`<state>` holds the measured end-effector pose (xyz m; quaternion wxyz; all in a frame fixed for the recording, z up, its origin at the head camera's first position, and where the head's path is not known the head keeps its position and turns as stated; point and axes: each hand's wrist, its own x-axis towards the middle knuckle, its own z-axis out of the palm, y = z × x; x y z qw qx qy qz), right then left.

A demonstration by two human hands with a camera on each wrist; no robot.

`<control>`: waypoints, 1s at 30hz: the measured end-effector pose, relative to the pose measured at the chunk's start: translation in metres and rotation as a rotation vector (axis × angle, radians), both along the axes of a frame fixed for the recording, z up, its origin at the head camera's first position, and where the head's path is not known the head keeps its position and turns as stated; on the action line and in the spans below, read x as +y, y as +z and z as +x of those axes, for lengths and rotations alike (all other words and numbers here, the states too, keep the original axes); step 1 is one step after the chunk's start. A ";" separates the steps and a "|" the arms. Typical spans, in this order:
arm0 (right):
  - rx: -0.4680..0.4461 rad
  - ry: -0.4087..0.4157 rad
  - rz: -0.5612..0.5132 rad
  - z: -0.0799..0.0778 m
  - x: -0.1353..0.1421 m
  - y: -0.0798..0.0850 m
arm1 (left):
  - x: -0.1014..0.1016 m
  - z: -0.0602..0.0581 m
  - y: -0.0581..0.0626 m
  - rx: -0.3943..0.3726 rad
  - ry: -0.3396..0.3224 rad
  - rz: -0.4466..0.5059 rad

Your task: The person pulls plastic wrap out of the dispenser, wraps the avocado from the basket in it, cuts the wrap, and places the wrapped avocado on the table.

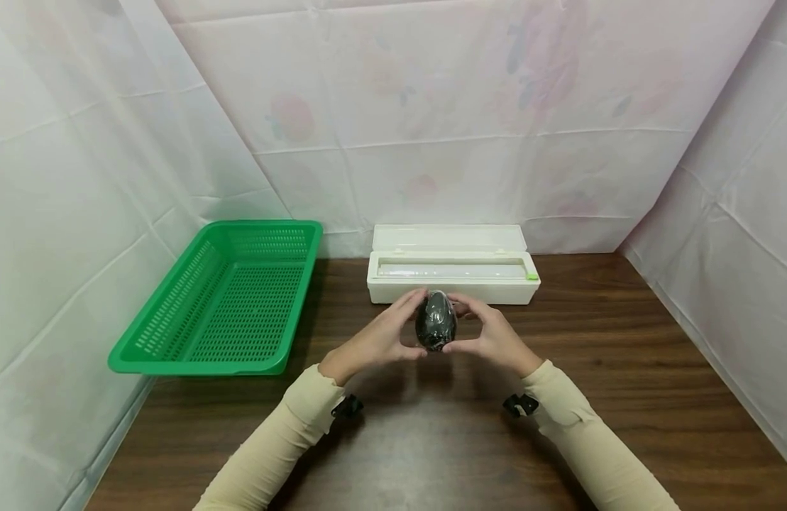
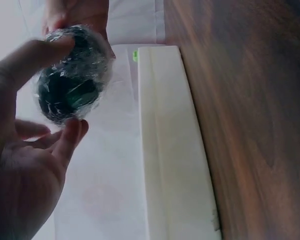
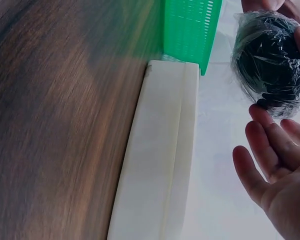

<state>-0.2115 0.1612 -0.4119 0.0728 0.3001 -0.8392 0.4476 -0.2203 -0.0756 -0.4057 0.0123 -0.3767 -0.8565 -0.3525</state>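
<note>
A dark, egg-shaped thing (image 1: 436,323) wrapped in crinkled clear plastic film is held up above the table; its kind is hidden under the film. My left hand (image 1: 388,335) pinches it from the left, thumb and fingertips against the film. From the other side, my right hand (image 1: 490,336) holds it between thumb and fingertips. In the right wrist view, some of the right hand's fingers (image 3: 257,147) stand apart from the wrapped thing (image 3: 271,62). Just behind the hands sits a white cling film dispenser (image 1: 453,289) with its lid raised and a roll inside.
A green plastic basket (image 1: 292,312) with slotted sides stands at the left on the brown wooden table (image 1: 623,397). A small bright green piece (image 1: 532,277) sits at the dispenser's right end. Pale patterned sheeting (image 1: 444,106) hangs behind and at both sides.
</note>
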 end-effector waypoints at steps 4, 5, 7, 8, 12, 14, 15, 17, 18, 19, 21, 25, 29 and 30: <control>-0.047 0.005 -0.013 -0.001 0.002 0.001 | 0.001 -0.002 -0.001 -0.019 0.041 0.043; -0.062 0.007 -0.015 -0.002 0.002 0.000 | 0.000 -0.002 -0.001 -0.024 0.053 0.050; -0.085 0.015 -0.017 -0.003 0.004 0.000 | 0.000 -0.003 -0.001 -0.050 0.064 0.064; -0.097 0.019 -0.020 -0.003 0.004 -0.001 | 0.000 -0.003 -0.002 -0.066 0.066 0.072; -0.125 0.033 -0.011 -0.005 0.006 -0.001 | -0.001 -0.004 -0.002 -0.150 0.072 0.110; -0.128 0.034 -0.004 -0.006 0.006 -0.001 | 0.000 -0.004 -0.003 -0.185 0.074 0.128; -0.126 0.034 -0.002 -0.006 0.006 -0.001 | 0.001 -0.005 -0.003 -0.203 0.080 0.136; -0.115 0.024 -0.001 -0.007 0.005 -0.001 | 0.002 -0.005 -0.003 -0.235 0.103 0.156; -0.106 0.016 -0.002 -0.007 0.005 -0.001 | 0.003 -0.004 -0.003 -0.249 0.119 0.169; -0.098 0.008 -0.006 -0.008 0.004 0.000 | 0.004 -0.004 -0.003 -0.260 0.143 0.176; -0.081 -0.010 -0.015 -0.008 0.004 0.000 | 0.005 -0.004 -0.003 -0.267 0.177 0.190; -0.072 -0.034 -0.026 -0.008 0.001 0.001 | 0.006 -0.004 -0.002 -0.232 0.225 0.171; -0.064 -0.037 -0.025 -0.007 0.000 0.003 | 0.005 -0.004 -0.003 -0.182 0.238 0.162; -0.059 -0.040 -0.024 -0.007 0.000 0.003 | 0.005 -0.003 -0.003 -0.176 0.242 0.171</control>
